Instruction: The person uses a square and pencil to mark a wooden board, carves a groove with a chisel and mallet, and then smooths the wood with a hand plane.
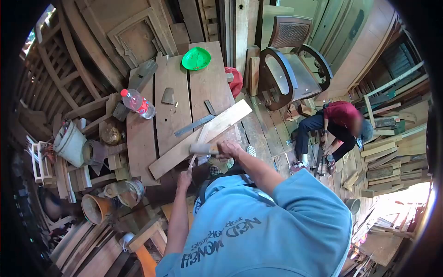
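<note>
The person's right hand (228,150) is wrapped around the handle of a mallet (199,148), whose pale, blocky head points to the left, just above the left hand. The left hand (184,179) is curled around a slim tool (191,162) that stands up from the fist toward the mallet head (whether the two actually touch cannot be told from this angle). Directly beyond both hands a long pale plank (226,120) lies slantwise across the workbench (173,74), its near end at the left and its far end reaching past the right edge of the boards. A dark metal square (194,125) lies just behind the plank, its shorter arm angled away. Farther back on the bench, a flat grey piece (168,95) sits near the middle, a clear plastic bottle (140,105) with a red cap lies toward the left side, and a bright green dish (196,58) rests near the far end. Red cloth (235,82) hangs by the bench's right side. Well apart to the right, beyond the bench, stands a dark wooden armchair (288,34); below it in the view a co-worker in a dark red top (340,114) bends low, near stacked timber (383,161).
</note>
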The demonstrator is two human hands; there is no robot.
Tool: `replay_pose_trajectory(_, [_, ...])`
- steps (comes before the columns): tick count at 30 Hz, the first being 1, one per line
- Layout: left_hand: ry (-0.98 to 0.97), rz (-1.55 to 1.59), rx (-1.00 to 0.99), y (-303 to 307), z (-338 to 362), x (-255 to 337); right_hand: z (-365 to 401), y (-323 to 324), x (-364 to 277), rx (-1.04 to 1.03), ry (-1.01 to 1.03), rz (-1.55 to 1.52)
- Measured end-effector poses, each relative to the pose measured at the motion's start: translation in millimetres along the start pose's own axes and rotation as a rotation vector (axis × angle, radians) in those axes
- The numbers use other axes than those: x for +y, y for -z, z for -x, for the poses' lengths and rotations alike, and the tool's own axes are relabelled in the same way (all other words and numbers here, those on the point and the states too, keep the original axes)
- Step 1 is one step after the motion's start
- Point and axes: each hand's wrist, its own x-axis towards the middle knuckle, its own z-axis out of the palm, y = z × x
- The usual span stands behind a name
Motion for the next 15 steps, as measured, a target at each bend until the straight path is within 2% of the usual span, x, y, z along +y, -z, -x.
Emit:
replay_pose_trajectory(2, [0.055, 0.004, 0.015, -0.9, -1.3, -1.8, 4.9, 1.5, -10.7, 0.198, -0.375, -0.212])
replay_pose_trajectory(3, [0.055, -0.007, 0.012, 0.8, 0.5, -3.1, 3.7, -7.8, -9.7, 0.200, -0.380, -0.223])
replay_pose_trajectory(5, [0.004, -0.013, 0.021, 7.9, 6.2, 0.4, -3.1, -28.9, 2.1, 0.083, -0.056, -0.062])
replay_pose_trajectory(6, [0.014, -0.012, 0.027, 10.7, 9.5, 2.8, 1.9, -9.6, 0.3, 0.002, -0.058, -0.043])
replay_pose_trajectory(7, [0.026, -0.010, 0.035, 11.6, 13.4, 2.3, 5.7, 5.1, -5.1, 0.012, -0.048, -0.041])
replay_pose_trajectory(9, [0.011, 0.001, 0.041, 9.5, 7.9, -4.1, 11.2, 18.3, -12.9, 0.334, -0.585, -0.360])
replay_pose_trajectory(10, [0.004, 0.021, 0.061, 8.0, 7.3, -5.8, 9.9, 15.6, -9.1, 0.367, -0.474, -0.406])
replay_pose_trajectory(11, [-0.006, 0.041, 0.080, 5.9, 6.8, -6.7, 11.0, 17.9, -5.4, 0.369, -0.476, -0.413])
replay_pose_trajectory(14, [-0.014, 0.016, 0.052, 14.8, 10.3, -0.1, 5.8, 36.7, 6.6, 0.170, -0.350, -0.260])
replay_pose_trajectory(15, [0.012, 0.008, 0.020, 17.8, 14.5, 3.5, 3.9, 38.6, 7.1, 0.176, -0.349, -0.261])
